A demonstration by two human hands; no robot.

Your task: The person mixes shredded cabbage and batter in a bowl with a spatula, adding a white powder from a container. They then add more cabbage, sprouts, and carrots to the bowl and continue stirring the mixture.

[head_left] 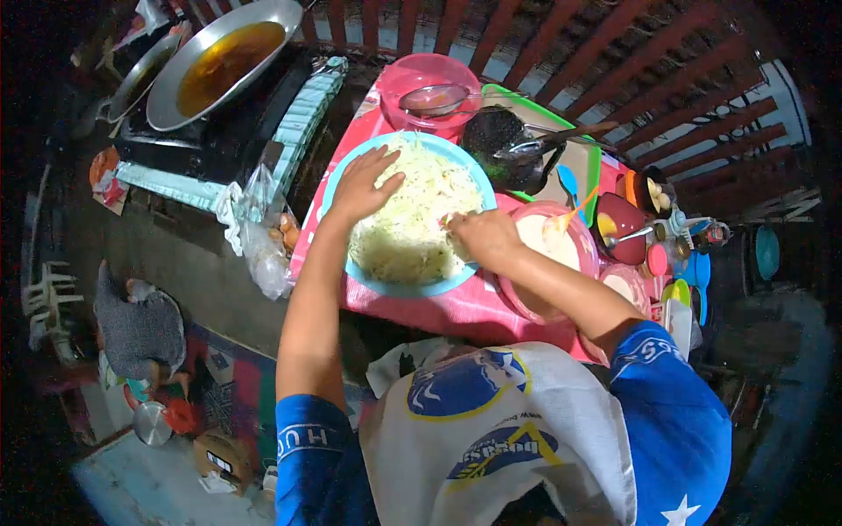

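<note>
Spreading across the left part of the shredded cabbage [417,197], the fingers of the left hand [364,186] were open and slightly apart, a broad contact that probably helped steady both heap and basin. The right hand [485,237] was bent at the opposite side, its fingers curled down at the cabbage; whether they gripped any shreds, I could not tell. The cabbage lay heaped inside a light-blue basin [412,287], whose raised wall presumably kept loose strands from spilling. That basin sat on the pink tablecloth [438,314] directly before the person, likely so both arms could reach it evenly. Under the right forearm stood a tub of white batter-like liquid [537,232], with an orange-handled utensil [583,209] leaning in it, its handle up, perhaps for easy grasping. Beyond the blue basin, a wire strainer [431,98] lay over a pink basin [412,70], seemingly supported by its rim. Farther off to the left, a wide wok [162,105] of amber oil [232,70] stood on the stove [162,131], well apart from the table.
</note>
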